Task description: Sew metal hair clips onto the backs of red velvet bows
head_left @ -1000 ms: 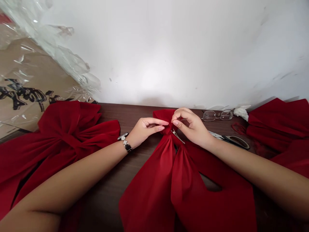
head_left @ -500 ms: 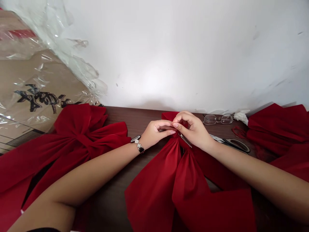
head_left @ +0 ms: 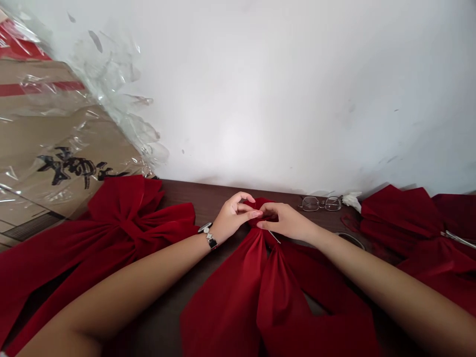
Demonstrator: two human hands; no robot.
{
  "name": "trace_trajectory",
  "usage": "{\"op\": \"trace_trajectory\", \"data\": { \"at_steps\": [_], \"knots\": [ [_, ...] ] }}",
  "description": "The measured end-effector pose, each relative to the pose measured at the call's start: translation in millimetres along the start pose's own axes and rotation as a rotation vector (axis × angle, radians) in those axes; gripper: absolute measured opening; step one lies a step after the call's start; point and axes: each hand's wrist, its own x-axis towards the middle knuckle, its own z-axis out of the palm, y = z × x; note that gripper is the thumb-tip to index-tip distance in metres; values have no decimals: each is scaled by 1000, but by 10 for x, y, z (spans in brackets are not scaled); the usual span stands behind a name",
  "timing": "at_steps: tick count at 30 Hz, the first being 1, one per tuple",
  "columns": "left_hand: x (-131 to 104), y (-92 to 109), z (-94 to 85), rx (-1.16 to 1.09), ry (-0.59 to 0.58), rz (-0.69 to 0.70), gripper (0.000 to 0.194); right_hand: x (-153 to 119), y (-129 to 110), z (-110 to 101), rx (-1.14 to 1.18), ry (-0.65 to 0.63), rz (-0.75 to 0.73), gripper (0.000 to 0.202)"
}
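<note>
The background was formed by a smooth white wall (head_left: 260,89), marked by small dark scuffs. Against its foot, a dark brown wooden table (head_left: 178,193) was set. At the far left stood a tan cardboard box (head_left: 33,129), marked with black handwritten characters and a red stripe, and partly covered by crumpled clear plastic film (head_left: 128,109).

On the table, three masses of deep red cloth were seen. A red bow with a narrow centre band (head_left: 128,225) was laid at the left, in front of the box. A red cloth bow with gathered tails (head_left: 226,292) was placed in the middle, its tails spread toward the viewer and its gathered top covered in part by the hands. A folded red cloth piece (head_left: 401,213) was laid at the right.

The left hand (head_left: 228,220) and the right hand (head_left: 288,220) were joined at the fingertips over the gathered top. The left forefinger was arched apart from the thumb; the right fingers were bent, with the thumb below them. Whether anything was pinched by either hand could not be told.

Beyond the right forearm, thin-framed eyeglasses (head_left: 322,203) were set beside crumpled white tissue (head_left: 351,200); a dark-rimmed handle loop (head_left: 355,239) was partly hidden by the forearm. A bracelet (head_left: 210,239) was worn on the left wrist. A slim metal clip (head_left: 275,237) was seen just below the right hand.
</note>
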Motion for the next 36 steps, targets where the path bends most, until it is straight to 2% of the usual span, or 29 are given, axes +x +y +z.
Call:
{"op": "trace_trajectory", "data": {
  "at_steps": [6, 11, 17, 23, 30, 36],
  "knots": [
    [-18, 21, 39, 81, 0, 70, 31, 12, -7, 34, 131, 9, 31, 15],
    [2, -12, 46, 16, -25, 79, 33, 13, -8, 124, 266, 56, 49, 18],
    [14, -15, 19, -102, 17, 77, 53, -2, 0, 137, 411, 114, 38, 20],
    [9, -28, -3, -29, -192, 81, 33, 2, 51, 143, 470, 214, 45, 27],
    [13, -59, 33, 100, -183, 8, 32, 19, 92, 142, 428, 298, 8, 27],
    [-26, -54, 74, 140, -145, -7, 23, 25, 110, 98, 405, 309, -12, 29]
  ]
}}
